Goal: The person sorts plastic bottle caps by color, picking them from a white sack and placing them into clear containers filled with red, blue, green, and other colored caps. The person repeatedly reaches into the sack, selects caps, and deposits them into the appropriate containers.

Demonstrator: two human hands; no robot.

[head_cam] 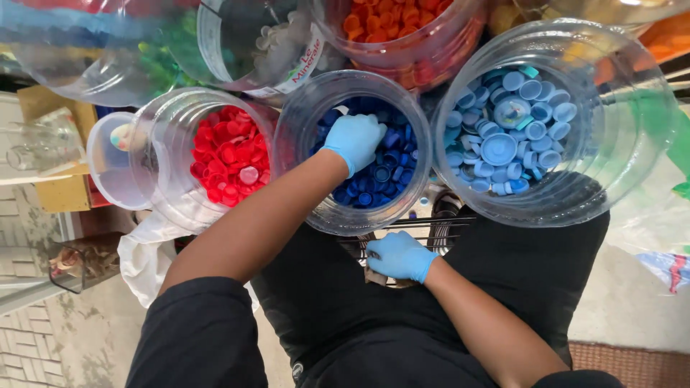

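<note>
My left hand (356, 140), in a light blue glove, reaches down into a clear plastic jar (295, 136) of dark blue bottle caps (392, 169). Its fingers curl over the caps and hide whatever may be under them. My right hand (399, 255), also gloved, rests low by my lap at a wire rack (438, 223), just below that jar. Its fingers are bent, and what they cover is hidden. A brownish thing (374, 278) shows under the hand.
More clear jars stand around: red caps (230, 154) on the left, light blue caps (507, 133) on the right, orange caps (388, 21) and white caps (277, 36) behind. A white bag (144, 255) lies at the lower left, beside a tiled floor.
</note>
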